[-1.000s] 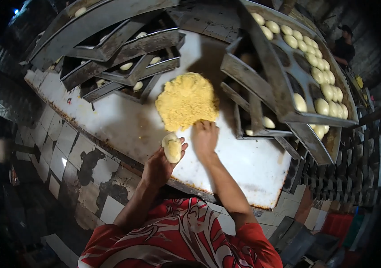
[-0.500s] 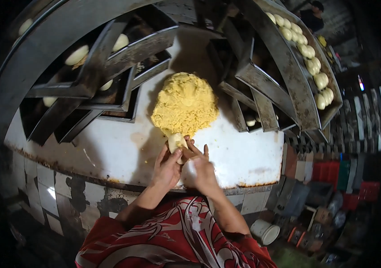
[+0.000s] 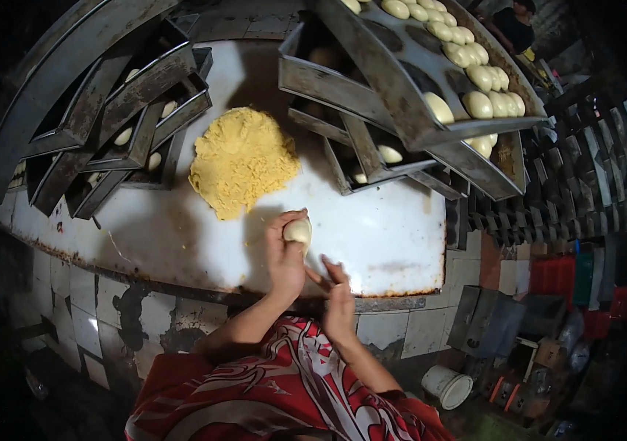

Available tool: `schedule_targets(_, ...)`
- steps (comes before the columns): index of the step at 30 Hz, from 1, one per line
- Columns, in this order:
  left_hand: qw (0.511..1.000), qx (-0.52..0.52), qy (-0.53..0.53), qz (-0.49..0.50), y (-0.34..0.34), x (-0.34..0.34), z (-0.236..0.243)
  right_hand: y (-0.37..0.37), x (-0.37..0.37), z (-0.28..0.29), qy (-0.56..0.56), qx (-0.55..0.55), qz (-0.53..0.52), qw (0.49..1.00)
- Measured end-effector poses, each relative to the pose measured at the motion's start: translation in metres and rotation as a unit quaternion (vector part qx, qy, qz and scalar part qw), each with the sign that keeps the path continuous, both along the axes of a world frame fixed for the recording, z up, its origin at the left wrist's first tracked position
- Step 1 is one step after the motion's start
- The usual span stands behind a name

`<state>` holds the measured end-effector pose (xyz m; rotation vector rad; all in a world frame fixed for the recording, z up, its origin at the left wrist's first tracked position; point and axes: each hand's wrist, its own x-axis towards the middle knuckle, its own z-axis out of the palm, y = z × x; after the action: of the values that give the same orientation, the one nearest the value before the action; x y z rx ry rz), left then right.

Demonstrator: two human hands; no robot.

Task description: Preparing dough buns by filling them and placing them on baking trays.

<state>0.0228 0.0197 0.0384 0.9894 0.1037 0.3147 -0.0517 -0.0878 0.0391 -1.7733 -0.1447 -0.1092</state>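
A smooth, pale dough ball rests in my left hand, its fingers and thumb curled round it above the near part of the white worktable. My right hand is lower and to the right, close to the left palm, with its fingers apart and nothing visible in them. Beyond the hands, a crumbly yellow mound of filling lies on the tabletop.
Stacked metal trays with a few dough balls stand on the left. More trays rise on the right, the upper tray carrying rows of dough balls. A white bucket stands on the floor. Far right, a person is visible.
The opened dough piece in my hands now looks like a closed, rounded ball held in the left hand. My right hand has come away from it, downward. The view has shifted rightward.
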Motion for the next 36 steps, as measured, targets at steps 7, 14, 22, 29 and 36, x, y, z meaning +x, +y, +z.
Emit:
schedule_targets(7,0.788,0.583,-0.053,-0.194,-0.016,0.0,0.028,-0.06,0.097,-0.011,-0.006,-0.026,-0.098,0.995)
schedule_targets(14,0.883,0.467,0.046,0.005,0.108,-0.077,0.028,-0.08,0.077,-0.033,-0.308,-0.259,0.209,0.891)
schedule_targets(22,0.949,0.302,0.073,-0.052,0.1,-0.083,0.036,-0.031,0.112,-0.022,-0.209,-0.359,0.103,0.904)
schedule_targets(29,0.892,0.411,0.029,-0.185,0.182,-0.06,0.043,-0.067,0.11,-0.022,-0.161,-0.519,-0.113,0.832)
schedule_targets(36,0.849,0.465,-0.026,-0.251,0.328,-0.066,0.033,0.02,0.102,0.131,0.369,-0.218,0.183,0.885)
